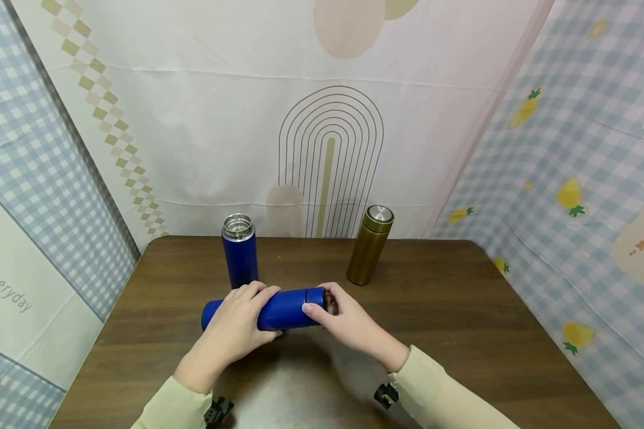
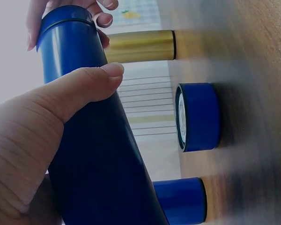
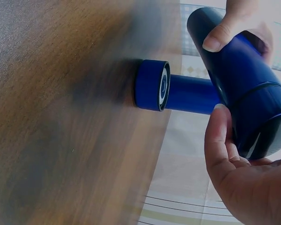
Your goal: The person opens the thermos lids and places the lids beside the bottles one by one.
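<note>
A blue thermos (image 1: 287,310) lies nearly level in the air above the table. My left hand (image 1: 238,325) wraps its body, thumb along the near side. With thumb and fingers, my right hand (image 1: 351,322) grips the lid end (image 3: 264,105), where a seam line runs round the bottle. Behind the held bottle stands a second blue thermos (image 1: 241,259), its steel mouth uncovered. A loose blue lid (image 2: 201,117) rests on the table with its hollow side up; in the head view the held bottle and hands hide it.
A gold thermos (image 1: 370,250) with a steel-topped lid stands at the back right. The brown wooden table (image 1: 461,351) ends at a white printed cloth (image 1: 220,143) behind, with a checked cloth (image 1: 547,137) on the right.
</note>
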### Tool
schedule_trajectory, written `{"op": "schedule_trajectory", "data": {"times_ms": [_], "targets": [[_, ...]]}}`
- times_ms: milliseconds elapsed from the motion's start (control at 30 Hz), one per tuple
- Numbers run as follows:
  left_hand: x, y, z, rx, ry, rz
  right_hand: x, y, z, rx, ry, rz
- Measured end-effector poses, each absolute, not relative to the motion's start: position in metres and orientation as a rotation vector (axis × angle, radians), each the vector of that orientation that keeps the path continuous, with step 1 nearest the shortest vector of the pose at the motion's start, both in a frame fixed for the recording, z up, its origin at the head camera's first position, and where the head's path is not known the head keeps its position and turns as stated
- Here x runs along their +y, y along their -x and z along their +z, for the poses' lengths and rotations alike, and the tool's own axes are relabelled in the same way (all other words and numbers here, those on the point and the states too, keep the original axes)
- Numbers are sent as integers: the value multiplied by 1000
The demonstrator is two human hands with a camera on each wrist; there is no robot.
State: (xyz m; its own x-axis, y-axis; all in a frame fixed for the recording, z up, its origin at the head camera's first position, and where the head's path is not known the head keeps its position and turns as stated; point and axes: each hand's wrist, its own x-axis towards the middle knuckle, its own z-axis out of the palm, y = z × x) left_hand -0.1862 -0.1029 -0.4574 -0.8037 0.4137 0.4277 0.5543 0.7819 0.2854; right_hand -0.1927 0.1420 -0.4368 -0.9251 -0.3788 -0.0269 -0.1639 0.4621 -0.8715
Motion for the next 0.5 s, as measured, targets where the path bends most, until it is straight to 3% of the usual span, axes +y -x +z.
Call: {"op": "schedule_trajectory", "data": {"times_ms": [500], "targets": [[-105, 186, -457, -2672, 726, -610, 146, 193, -440, 2450, 708, -1448]]}}
